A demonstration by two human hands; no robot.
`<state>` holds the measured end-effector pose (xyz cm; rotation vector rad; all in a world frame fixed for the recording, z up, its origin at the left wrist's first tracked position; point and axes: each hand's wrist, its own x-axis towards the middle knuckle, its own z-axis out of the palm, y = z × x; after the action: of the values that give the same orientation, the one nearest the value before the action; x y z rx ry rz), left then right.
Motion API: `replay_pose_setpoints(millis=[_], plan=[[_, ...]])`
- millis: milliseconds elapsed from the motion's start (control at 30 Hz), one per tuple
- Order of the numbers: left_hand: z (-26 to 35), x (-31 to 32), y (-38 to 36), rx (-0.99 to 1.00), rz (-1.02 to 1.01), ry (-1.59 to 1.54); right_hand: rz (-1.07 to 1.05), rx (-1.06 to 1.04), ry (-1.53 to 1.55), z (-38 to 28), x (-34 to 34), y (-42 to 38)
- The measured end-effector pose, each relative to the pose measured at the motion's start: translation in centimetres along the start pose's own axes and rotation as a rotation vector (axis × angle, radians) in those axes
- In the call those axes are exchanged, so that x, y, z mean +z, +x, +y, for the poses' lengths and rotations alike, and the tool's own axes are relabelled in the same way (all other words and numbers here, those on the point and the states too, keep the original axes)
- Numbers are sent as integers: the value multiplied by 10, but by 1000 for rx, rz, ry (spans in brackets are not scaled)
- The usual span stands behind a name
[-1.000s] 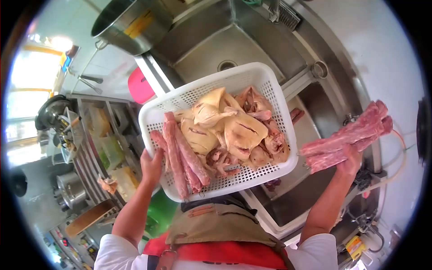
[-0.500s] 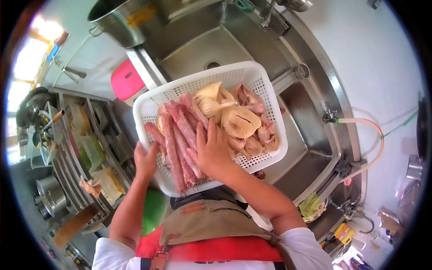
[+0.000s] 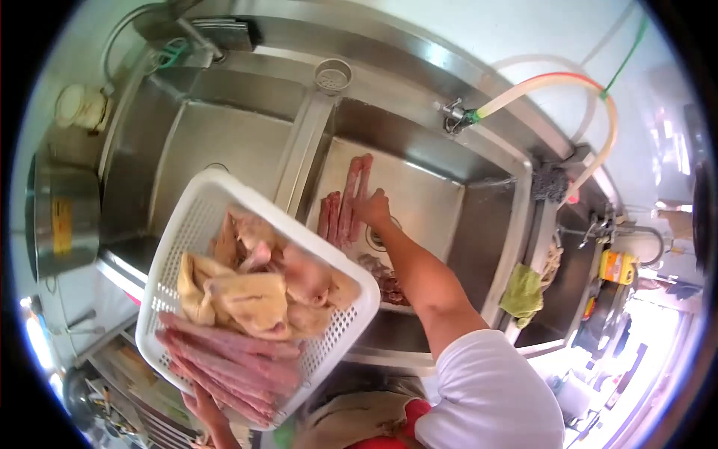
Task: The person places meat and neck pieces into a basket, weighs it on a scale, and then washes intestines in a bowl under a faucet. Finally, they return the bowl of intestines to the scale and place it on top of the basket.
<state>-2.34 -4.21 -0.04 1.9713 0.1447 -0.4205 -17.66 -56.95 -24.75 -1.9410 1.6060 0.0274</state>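
A white perforated basket is tilted at the lower left, holding pale yellow poultry pieces and several long pink necks. My left hand grips its lower edge, partly hidden beneath the rim. Inside the right sink basin, my right hand is closed at the long pink meat pieces lying on the basin floor. Darker red pieces rest nearer the front of that basin, partly behind my forearm.
Left of the divider is another steel basin. A tap with a hose stands behind the right basin. A steel pot is at the far left, a green cloth on the right edge.
The view has turned toward the sinks. My right hand has left the basket and reached into the right basin. The basket is now tilted, with my left hand at its lower edge.
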Motion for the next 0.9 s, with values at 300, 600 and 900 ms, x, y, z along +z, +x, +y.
replay_pose_setpoints(millis=[300,600,900], plan=[[-86,-106,9,75,3,289,37,222,189,-26,67,37],[-58,-67,6,37,23,276,-174,191,561,12,54,39],[-28,-44,7,-110,-26,155,-94,142,455,-66,61,-39]])
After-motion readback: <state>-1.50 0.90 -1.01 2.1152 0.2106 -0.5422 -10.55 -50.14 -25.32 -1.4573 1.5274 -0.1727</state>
